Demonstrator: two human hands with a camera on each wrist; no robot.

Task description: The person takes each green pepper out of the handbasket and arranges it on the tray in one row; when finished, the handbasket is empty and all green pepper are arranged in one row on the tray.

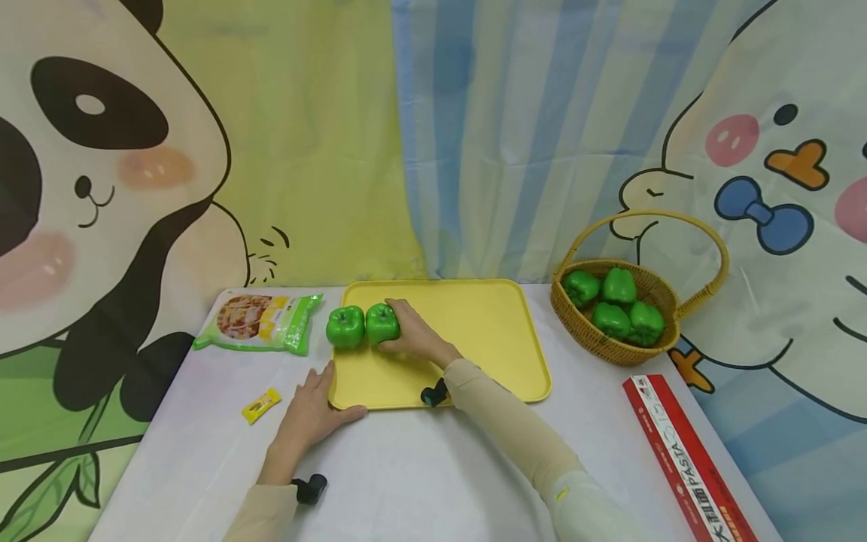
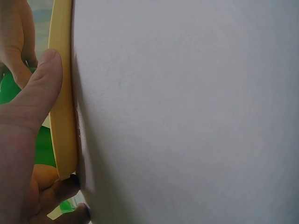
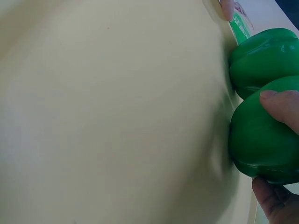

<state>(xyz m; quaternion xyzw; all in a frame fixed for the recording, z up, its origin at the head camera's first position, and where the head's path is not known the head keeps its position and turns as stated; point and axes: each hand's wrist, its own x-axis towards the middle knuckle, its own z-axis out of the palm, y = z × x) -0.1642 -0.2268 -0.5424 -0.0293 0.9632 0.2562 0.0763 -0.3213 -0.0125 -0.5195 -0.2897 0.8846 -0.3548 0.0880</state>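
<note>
My right hand (image 1: 416, 335) grips a green bell pepper (image 1: 382, 324) from its right side, over the left part of a yellow tray (image 1: 474, 339). In the right wrist view its thumb (image 3: 282, 105) lies across the held pepper. A second green bell pepper (image 1: 345, 327) sits close beside it at the tray's left edge. My left hand (image 1: 311, 414) rests spread at the tray's near left corner. In the left wrist view the left thumb (image 2: 44, 77) touches the tray's front rim, with the other fingers around the corner.
A wicker basket (image 1: 612, 352) with several green bell peppers stands right of the tray. In front of it lies a long red pasta box (image 1: 687, 459). A green and white food bag (image 1: 260, 322) and a small yellow packet (image 1: 260, 406) lie on the left. A printed curtain (image 1: 305, 150) hangs behind.
</note>
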